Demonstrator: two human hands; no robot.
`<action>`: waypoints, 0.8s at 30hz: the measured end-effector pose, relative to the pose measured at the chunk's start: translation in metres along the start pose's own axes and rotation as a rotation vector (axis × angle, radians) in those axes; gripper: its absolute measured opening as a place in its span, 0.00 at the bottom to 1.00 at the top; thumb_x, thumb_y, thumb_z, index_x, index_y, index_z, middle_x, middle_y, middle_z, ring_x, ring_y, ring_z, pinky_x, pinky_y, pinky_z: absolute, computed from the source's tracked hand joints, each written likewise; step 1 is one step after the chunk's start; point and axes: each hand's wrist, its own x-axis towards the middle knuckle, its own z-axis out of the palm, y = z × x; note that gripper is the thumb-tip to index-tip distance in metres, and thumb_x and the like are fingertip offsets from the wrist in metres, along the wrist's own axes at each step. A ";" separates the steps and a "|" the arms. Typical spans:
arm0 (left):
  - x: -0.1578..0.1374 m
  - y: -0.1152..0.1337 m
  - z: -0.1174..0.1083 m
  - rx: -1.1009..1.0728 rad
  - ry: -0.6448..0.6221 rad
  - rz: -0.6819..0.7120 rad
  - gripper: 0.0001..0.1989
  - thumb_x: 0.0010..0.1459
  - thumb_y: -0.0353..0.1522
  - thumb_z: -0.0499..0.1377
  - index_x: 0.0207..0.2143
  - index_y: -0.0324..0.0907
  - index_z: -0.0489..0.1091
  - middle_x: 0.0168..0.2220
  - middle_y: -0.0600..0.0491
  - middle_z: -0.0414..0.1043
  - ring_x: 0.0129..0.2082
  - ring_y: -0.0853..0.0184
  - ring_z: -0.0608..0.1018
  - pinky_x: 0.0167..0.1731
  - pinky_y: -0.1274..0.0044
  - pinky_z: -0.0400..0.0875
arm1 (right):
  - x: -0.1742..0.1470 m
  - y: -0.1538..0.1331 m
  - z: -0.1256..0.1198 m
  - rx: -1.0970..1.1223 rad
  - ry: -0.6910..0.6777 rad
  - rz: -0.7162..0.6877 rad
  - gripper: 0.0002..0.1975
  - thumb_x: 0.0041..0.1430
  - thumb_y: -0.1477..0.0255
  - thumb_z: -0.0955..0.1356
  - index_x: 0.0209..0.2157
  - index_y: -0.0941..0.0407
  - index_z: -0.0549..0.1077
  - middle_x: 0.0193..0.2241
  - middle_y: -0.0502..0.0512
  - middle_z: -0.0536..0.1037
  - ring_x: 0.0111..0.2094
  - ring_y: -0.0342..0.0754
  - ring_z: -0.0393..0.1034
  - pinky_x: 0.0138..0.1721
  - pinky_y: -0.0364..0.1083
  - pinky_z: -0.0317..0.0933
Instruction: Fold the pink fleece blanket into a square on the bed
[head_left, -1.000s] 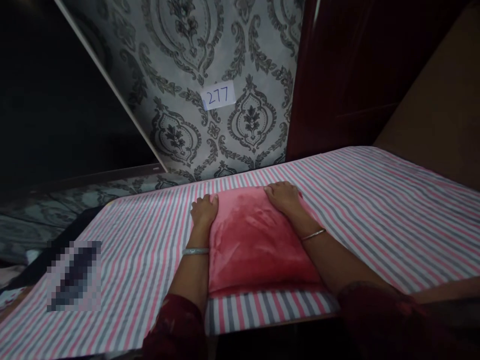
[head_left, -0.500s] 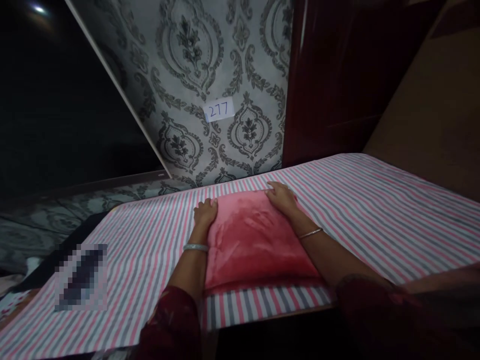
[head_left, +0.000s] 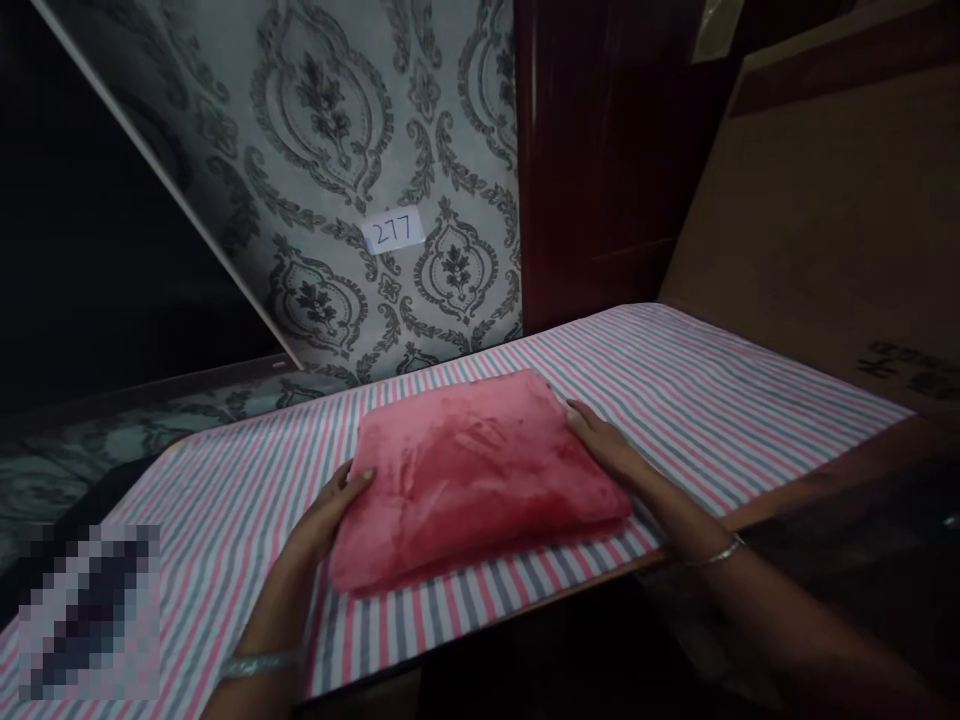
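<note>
A folded pinkish-red plush cloth [head_left: 472, 460] lies on the striped cover, its layers showing along the front edge. At its left side my left hand [head_left: 337, 505] grips the edge, thumb on top and the other fingers partly hidden beside or beneath it. My right hand [head_left: 600, 440] holds the right edge, with some of its fingers out of sight behind the cloth. Both hands are closed on the cloth from opposite sides.
A pink, white and grey striped cover [head_left: 247, 500] spreads over the table. Behind it stands a patterned wall with a "277" paper label [head_left: 394, 230]. A large cardboard box [head_left: 825, 220] leans at the right, a dark screen [head_left: 112, 240] at the left.
Both hands have come from the cloth's far corners down to its left and right sides. The cloth now sits slightly turned, and the view has shifted to the right.
</note>
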 end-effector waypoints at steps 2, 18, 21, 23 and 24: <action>-0.003 -0.004 0.004 -0.074 -0.050 0.015 0.39 0.50 0.43 0.70 0.63 0.45 0.64 0.55 0.42 0.76 0.46 0.56 0.83 0.43 0.70 0.80 | -0.001 -0.008 0.005 0.060 -0.061 0.010 0.39 0.61 0.50 0.64 0.68 0.55 0.58 0.59 0.65 0.72 0.57 0.60 0.70 0.59 0.59 0.61; -0.030 0.043 -0.012 0.043 0.083 0.420 0.45 0.50 0.36 0.65 0.70 0.49 0.54 0.70 0.53 0.57 0.68 0.56 0.63 0.60 0.72 0.68 | 0.013 -0.074 -0.001 0.407 -0.131 -0.232 0.49 0.51 0.54 0.70 0.71 0.54 0.51 0.70 0.58 0.57 0.66 0.58 0.58 0.61 0.54 0.61; -0.037 0.052 -0.028 0.005 0.136 0.525 0.42 0.48 0.37 0.67 0.67 0.50 0.61 0.69 0.53 0.59 0.69 0.55 0.61 0.63 0.70 0.64 | 0.019 -0.095 0.004 0.465 -0.157 -0.311 0.48 0.52 0.54 0.70 0.71 0.52 0.52 0.68 0.57 0.59 0.63 0.58 0.62 0.60 0.53 0.63; -0.036 0.047 -0.036 0.000 0.121 0.559 0.42 0.46 0.39 0.68 0.65 0.48 0.64 0.67 0.51 0.63 0.68 0.53 0.62 0.64 0.68 0.64 | 0.021 -0.099 0.016 0.546 -0.202 -0.299 0.48 0.51 0.57 0.71 0.71 0.51 0.51 0.66 0.57 0.64 0.59 0.58 0.68 0.56 0.53 0.66; -0.035 0.041 -0.038 0.002 0.109 0.540 0.43 0.44 0.40 0.69 0.64 0.46 0.65 0.65 0.48 0.66 0.67 0.52 0.65 0.63 0.67 0.65 | 0.022 -0.098 0.025 0.577 -0.228 -0.253 0.49 0.50 0.59 0.71 0.71 0.52 0.51 0.64 0.58 0.67 0.56 0.58 0.71 0.53 0.54 0.68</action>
